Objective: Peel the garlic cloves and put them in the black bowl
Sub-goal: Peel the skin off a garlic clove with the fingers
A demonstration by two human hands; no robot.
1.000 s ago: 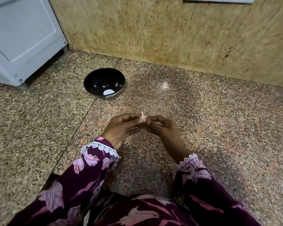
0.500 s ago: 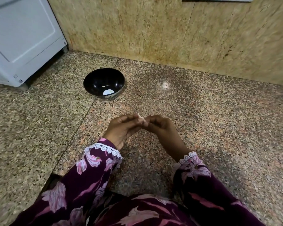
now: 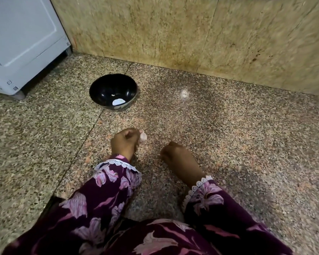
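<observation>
The black bowl (image 3: 113, 94) stands on the speckled floor (image 3: 247, 137) at about eleven o'clock from the hands, with a pale peeled clove (image 3: 118, 102) and a small white fleck inside. A loose scrap of garlic skin (image 3: 184, 94) lies on the floor at one o'clock, near the stone wall (image 3: 173, 34). A white appliance (image 3: 22, 43) stands at ten o'clock. Nothing lies between hands and bowl. A second ago both hands met on one garlic clove (image 3: 143, 138); now they are apart: the left hand (image 3: 125, 142) pinches it, while the right hand (image 3: 175, 153) is curled, its grip hidden.
</observation>
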